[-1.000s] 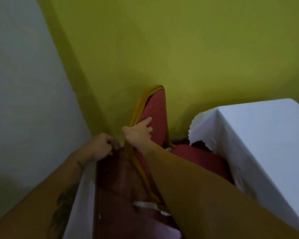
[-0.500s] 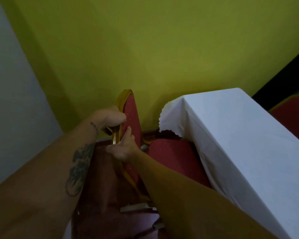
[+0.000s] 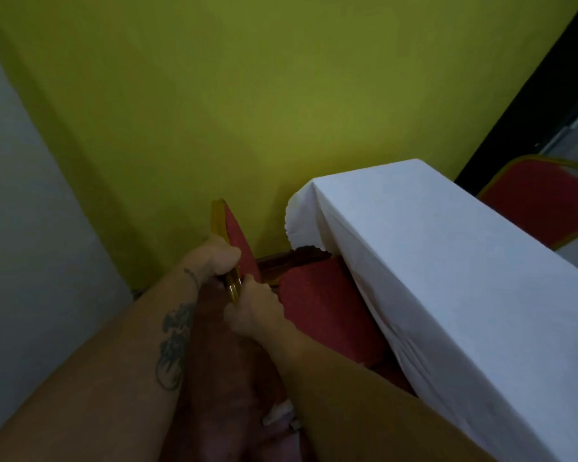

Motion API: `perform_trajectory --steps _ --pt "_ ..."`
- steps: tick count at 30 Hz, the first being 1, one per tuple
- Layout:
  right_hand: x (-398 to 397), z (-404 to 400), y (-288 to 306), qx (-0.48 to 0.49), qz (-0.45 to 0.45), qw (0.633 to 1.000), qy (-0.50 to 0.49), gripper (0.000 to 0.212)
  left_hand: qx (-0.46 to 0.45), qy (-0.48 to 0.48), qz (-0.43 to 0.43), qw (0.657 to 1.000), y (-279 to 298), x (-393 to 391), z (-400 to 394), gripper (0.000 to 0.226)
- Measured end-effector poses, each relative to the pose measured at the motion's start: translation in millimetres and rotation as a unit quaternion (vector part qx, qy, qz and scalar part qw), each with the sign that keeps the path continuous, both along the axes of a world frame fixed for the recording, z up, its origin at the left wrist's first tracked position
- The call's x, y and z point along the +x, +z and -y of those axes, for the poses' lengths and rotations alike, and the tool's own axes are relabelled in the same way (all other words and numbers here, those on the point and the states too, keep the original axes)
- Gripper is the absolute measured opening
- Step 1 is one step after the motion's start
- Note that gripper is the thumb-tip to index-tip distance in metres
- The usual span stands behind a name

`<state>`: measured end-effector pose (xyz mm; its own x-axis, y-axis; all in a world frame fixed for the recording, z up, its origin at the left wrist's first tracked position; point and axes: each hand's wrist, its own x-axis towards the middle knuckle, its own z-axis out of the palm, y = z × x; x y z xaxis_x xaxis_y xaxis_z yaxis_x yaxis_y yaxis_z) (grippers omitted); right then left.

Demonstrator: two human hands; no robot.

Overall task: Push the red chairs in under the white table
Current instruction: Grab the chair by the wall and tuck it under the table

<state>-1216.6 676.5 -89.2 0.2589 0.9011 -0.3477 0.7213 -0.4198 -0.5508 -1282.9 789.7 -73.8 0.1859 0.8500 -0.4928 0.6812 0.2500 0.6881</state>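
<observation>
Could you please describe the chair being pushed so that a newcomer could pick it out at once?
Start at the white-clothed table by the yellow-green wall. At its near-left side stands a red chair, seat partly under the cloth. Unlike the other red chair beyond the table, the left hand and right hand grip its gold-framed backrest.

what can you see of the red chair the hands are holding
The red chair has a gold-coloured frame around a backrest padded in red, faintly dotted fabric, seen nearly edge-on. Its red padded seat points toward the white table and is partly tucked under the hanging cloth. The left hand grips the frame from the wall side; the right hand holds it lower down. The legs are hidden.
</observation>
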Motion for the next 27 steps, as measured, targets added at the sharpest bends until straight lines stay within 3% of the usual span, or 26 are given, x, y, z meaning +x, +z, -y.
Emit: perform_trajectory --steps 6,10,17,27 --pt "50 54 -1 0.017 0.009 0.999 0.042 0.044 0.007 0.046 0.014 0.999 -8 40 55 0.068" --pt "77 69 -1 0.001 0.001 0.998 0.058 0.05 0.043 0.053 0.022 0.997 -5 63 80 0.068" --pt "103 64 -2 0.003 -0.005 0.999 0.045 0.057 0.025 0.056 0.047 0.997 -18 91 68 0.072" --pt "111 93 -7 -0.023 0.046 0.999 0.008 0.044 -0.025 0.078 0.122 0.989 -16 100 66 0.086"
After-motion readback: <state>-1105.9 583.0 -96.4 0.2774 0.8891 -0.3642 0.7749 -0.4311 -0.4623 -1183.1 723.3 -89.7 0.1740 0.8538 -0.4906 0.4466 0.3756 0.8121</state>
